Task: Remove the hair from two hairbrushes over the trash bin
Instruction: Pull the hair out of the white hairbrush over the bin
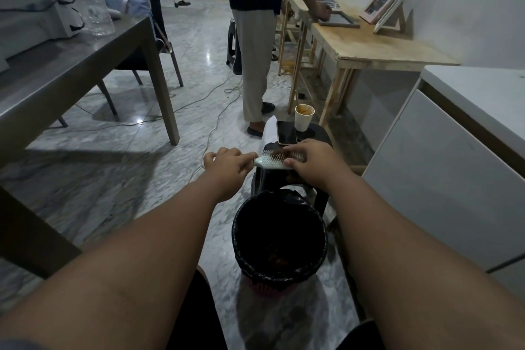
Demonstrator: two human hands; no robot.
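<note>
One pale hairbrush (271, 164) — right hand (312, 163) curled round it, left hand (227, 165) pinching its tip — just beyond the black-lined trash bin (238, 236).

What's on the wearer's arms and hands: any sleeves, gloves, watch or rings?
Left forearm and right forearm are bare: no long sleeves, gloves, watch or bands. Left hand and right hand show no visible rings. A grey strip at the bottom-left corner may be a short sleeve's edge.
</note>
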